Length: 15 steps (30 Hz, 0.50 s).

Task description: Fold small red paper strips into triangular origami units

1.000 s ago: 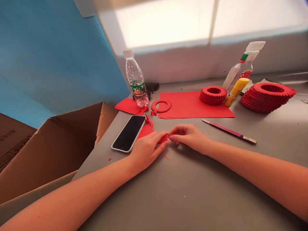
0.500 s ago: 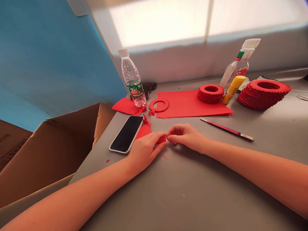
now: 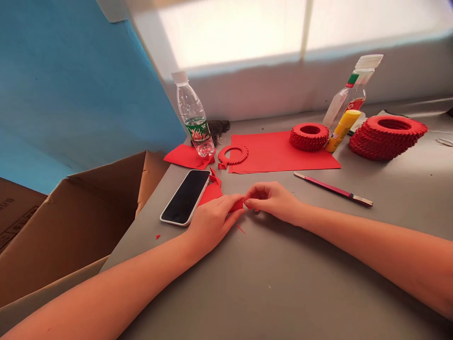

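Both hands meet over the grey table, pinching one small folded piece of red paper. My left hand rests on the table with its fingers closed on the piece's left side. My right hand is curled and grips the right end with its fingertips. A larger red paper scrap lies just behind my left hand, next to a dark phone.
A red sheet lies behind with a red toothed arc, a small red paper ring and a wide one. A water bottle, glue stick, clear glue bottle and craft knife stand around. An open cardboard box sits left.
The hands have stayed pinched on the small red piece with only slight finger shifts. The view has drifted a little, moving everything slightly left.
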Motion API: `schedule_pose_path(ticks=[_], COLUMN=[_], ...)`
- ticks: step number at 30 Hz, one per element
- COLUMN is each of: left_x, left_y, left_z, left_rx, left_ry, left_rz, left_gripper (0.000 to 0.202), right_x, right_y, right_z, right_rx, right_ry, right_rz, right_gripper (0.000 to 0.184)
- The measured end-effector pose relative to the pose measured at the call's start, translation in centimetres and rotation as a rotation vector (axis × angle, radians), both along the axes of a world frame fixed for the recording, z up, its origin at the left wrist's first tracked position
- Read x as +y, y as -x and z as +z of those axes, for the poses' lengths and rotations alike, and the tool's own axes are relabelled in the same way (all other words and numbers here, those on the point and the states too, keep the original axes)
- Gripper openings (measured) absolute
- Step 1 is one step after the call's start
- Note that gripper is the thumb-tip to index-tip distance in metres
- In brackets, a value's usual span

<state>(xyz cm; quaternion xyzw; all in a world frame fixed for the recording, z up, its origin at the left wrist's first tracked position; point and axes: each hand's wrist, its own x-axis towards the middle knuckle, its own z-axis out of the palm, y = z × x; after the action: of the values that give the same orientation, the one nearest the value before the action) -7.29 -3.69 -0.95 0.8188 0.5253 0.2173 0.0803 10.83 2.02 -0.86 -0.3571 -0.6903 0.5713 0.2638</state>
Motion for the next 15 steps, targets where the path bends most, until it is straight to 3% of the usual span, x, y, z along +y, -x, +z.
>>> schedule_pose_path(ticks=[6,15], left_x=[-0.07,-0.1], left_y=[0.12,0.06], left_z=[-0.26,-0.04], left_rx=[0.059,0.037], left_ry=[-0.065,-0.056], left_rz=[0.007,0.0], left_gripper=[0.028,0.028], right_x=[-0.33,-0.24], right_y=[0.07,-0.01], right_z=[-0.09,0.16], right_rx=[-0.044,-0.017], right_ry=[-0.121,-0.03], right_rz=[-0.04,-0.016], right_gripper=[0.012,0.012])
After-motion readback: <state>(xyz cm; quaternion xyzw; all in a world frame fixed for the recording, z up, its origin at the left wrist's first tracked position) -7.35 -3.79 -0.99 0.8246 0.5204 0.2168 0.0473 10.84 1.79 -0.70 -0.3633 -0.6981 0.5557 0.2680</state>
